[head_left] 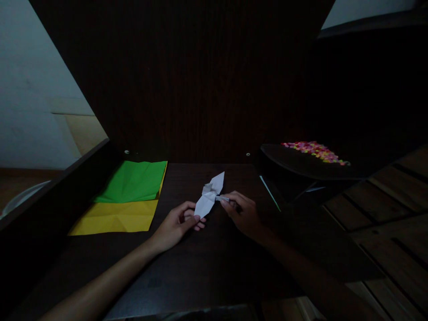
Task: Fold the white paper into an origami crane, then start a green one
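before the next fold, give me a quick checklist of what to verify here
1. Left hand grips the lower tip of the white folded paper: ok.
2. Right hand pinches the paper's side flap: ok.
3. Paper lifted off the dark table: cannot tell.
4. Green sheet and yellow sheet lie apart from the hands, to the left: ok.
5. Light enough to see the creases: not ok, the scene is dim.
6. Tray of coloured pieces out of the way on the right: ok.
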The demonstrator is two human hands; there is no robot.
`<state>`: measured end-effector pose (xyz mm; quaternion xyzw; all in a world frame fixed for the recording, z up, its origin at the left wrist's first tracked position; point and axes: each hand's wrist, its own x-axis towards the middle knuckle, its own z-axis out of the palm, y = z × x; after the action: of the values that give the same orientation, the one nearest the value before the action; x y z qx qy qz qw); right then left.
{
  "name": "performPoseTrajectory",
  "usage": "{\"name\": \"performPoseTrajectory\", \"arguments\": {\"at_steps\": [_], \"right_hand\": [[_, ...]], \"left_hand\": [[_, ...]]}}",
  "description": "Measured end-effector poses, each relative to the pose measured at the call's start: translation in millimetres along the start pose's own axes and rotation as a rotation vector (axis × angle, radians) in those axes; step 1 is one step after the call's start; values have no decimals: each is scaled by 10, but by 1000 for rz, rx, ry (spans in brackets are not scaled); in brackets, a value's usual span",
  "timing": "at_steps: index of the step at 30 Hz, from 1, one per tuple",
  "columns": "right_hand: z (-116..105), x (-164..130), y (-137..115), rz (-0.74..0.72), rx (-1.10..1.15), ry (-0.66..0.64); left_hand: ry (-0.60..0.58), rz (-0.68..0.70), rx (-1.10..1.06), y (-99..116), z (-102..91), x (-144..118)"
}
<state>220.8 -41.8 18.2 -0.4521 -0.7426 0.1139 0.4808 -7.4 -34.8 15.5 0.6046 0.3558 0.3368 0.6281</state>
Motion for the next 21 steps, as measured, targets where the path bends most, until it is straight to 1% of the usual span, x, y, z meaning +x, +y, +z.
{"name": "performPoseTrajectory", "arguments": {"at_steps": [2,4,6,8,10,12,16,21], "right_hand": [[-32,-14,-21,-115,-34,-9],[-50,-34,-35,-220,-81,-14],[-48,-58,-45,-299,-135,-17],[-32,-77,-57,-347,-164,-19],[-17,-87,-73,-358,-149,-31],[-13,-87,-93,-317,-115,-63],[-35,-72,-127,-219,-87,-129],[-59,-52,-144,-194,-6,-181]], "left_hand": [[85,118,213,25,-1,-22],[203,278,445,48,-15,-43],[282,442,618,67,-29,-61],[313,583,697,79,-35,-74],[323,667,706,85,-28,-84],[330,691,700,88,-14,-90],[343,683,676,88,5,-96],[311,635,658,83,-1,-87]]}}
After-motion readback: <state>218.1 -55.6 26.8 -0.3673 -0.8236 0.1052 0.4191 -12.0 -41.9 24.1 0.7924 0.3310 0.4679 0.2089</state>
